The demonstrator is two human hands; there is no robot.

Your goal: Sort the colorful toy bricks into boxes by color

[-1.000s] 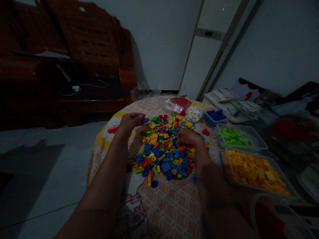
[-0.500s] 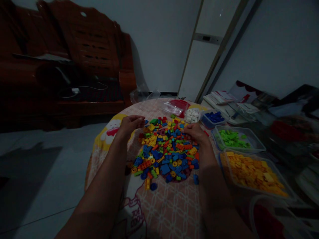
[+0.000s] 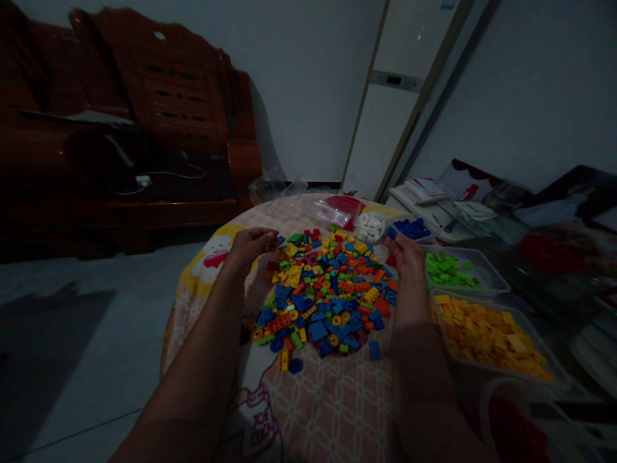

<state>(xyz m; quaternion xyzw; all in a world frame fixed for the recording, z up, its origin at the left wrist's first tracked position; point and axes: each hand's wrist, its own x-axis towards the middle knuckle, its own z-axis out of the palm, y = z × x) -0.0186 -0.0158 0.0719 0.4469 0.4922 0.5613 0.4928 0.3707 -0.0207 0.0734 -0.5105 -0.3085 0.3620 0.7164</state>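
Note:
A wide heap of mixed toy building bricks (image 3: 313,296) in blue, yellow, orange, green and red covers the middle of the round table. At its far left edge is my left hand (image 3: 250,249), with the fingers bent together and the tips near a small blue brick; whatever they pinch is hidden. My right hand (image 3: 405,256) is beyond the right side of the heap, its fingers curled in front of the clear box of blue bricks (image 3: 411,227). Dim light hides what those fingers hold. A red brick (image 3: 391,261) lies beside this hand.
Along the right stand clear boxes of green bricks (image 3: 448,270), yellow bricks (image 3: 491,334) and red pieces (image 3: 515,427). White bricks (image 3: 370,227) sit behind the heap, near clear plastic packaging (image 3: 328,209). A wooden bench (image 3: 183,128) is at the back left.
My right hand has moved right, off the heap's edge toward the box of blue bricks. My left hand stays almost where it was. The view has shifted slightly.

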